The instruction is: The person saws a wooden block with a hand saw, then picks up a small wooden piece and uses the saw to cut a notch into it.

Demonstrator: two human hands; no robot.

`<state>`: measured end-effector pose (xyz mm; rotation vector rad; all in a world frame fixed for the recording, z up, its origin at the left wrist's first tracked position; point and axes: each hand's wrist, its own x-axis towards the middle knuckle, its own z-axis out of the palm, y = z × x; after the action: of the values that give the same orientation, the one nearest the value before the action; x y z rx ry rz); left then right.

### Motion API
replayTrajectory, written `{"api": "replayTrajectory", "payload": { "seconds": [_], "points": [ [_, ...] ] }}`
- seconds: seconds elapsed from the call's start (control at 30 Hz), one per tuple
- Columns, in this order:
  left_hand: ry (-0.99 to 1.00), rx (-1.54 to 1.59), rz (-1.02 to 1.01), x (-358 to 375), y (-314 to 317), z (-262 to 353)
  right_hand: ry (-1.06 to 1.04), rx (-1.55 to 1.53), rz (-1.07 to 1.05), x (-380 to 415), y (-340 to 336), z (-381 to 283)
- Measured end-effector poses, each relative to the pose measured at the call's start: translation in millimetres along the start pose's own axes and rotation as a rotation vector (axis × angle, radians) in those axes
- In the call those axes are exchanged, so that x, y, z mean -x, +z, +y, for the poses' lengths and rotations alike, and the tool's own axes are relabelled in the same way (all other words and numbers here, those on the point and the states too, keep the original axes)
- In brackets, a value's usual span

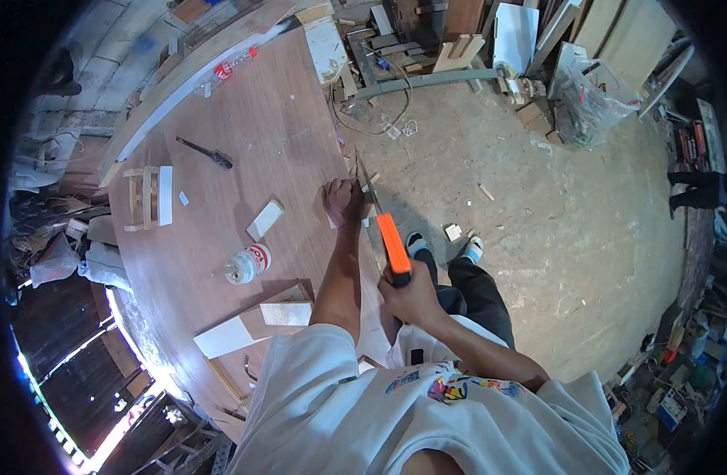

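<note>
My right hand (411, 294) is closed round the black and orange handle of a hand saw (393, 241). The saw's narrow blade points away from me, just beyond the table's right edge. My left hand (343, 199), fingers curled, presses down on a small piece of wood (372, 183) at that edge. Most of this piece is hidden under the hand; its pale end sticks out past the blade. On the table (292, 158), left of my left hand, lies a pale wooden block (265, 220). A glue bottle (249, 264) with a red and white label is nearer to me.
A screwdriver (205, 153), a small slatted wooden frame (146, 198) and a plastic drink bottle (225, 73) are farther left on the table. White-faced boards (225, 338) lie close to my body. Wood offcuts (454, 232) dot the floor, and a plastic bag (589, 107) stands at the back right.
</note>
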<state>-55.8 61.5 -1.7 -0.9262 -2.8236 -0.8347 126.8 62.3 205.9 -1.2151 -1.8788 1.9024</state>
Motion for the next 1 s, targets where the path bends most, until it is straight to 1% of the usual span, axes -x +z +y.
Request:
{"api": "replayTrajectory", "payload": {
  "seconds": [0.07, 0.17, 0.23, 0.27, 0.3, 0.37, 0.4, 0.47, 0.5, 0.53, 0.57, 0.63, 0.7, 0.77, 0.8, 0.87, 0.9, 0.97, 1.0],
  "points": [
    [-0.008, -0.037, -0.057, 2, -4, 3, 0.026, -0.013, -0.007, 5, -3, 6],
    [0.002, -0.055, -0.032, 3, 2, -1, 0.039, -0.046, -0.003, -16, 8, 32],
    [-0.017, -0.080, -0.063, 1, -1, 2, -0.040, -0.037, 0.021, -40, 14, 31],
    [-0.038, -0.105, -0.100, 0, -3, 1, 0.009, -0.020, 0.024, -40, 13, 30],
    [-0.039, -0.110, -0.109, 3, -4, 0, 0.018, -0.025, 0.023, -29, 8, 16],
    [-0.045, -0.106, -0.089, 2, 0, 1, 0.024, 0.012, -0.036, -6, -6, -6],
    [-0.048, -0.105, -0.096, 4, 1, 0, -0.021, -0.004, -0.049, 0, -9, -2],
    [0.012, -0.019, -0.028, 4, 1, -2, -0.005, -0.002, -0.019, -14, -1, 26],
    [0.014, -0.019, -0.027, 3, 1, -2, 0.000, -0.005, 0.014, -26, 2, 33],
    [-0.014, -0.053, -0.061, 3, 1, -2, 0.111, 0.010, -0.048, -42, 2, 30],
    [-0.046, -0.088, -0.090, 2, 0, -2, 0.106, 0.011, -0.050, -48, 2, 25],
    [-0.046, -0.098, -0.065, 2, 3, -2, 0.170, 0.031, -0.051, -54, 3, 13],
    [-0.044, -0.101, -0.048, 0, 5, -2, 0.144, 0.052, -0.008, -31, -3, 5],
    [-0.006, -0.042, -0.017, 4, 1, -1, 0.069, 0.033, -0.088, -9, -12, -3],
    [-0.005, -0.040, -0.019, 3, -2, 2, 0.057, 0.011, -0.033, -11, -7, 3],
    [0.177, -0.216, -0.057, 4, -10, 7, 0.071, 0.001, -0.023, -43, 11, 27],
    [0.178, -0.218, -0.055, 7, -5, 1, 0.080, -0.008, -0.015, -56, 17, 35],
    [0.044, -0.054, -0.005, 6, 13, -14, 0.046, -0.001, 0.003, -69, 18, 36],
    [0.045, -0.056, -0.015, 10, 11, -14, 0.035, 0.006, 0.028, -67, 20, 38]
  ]
}}
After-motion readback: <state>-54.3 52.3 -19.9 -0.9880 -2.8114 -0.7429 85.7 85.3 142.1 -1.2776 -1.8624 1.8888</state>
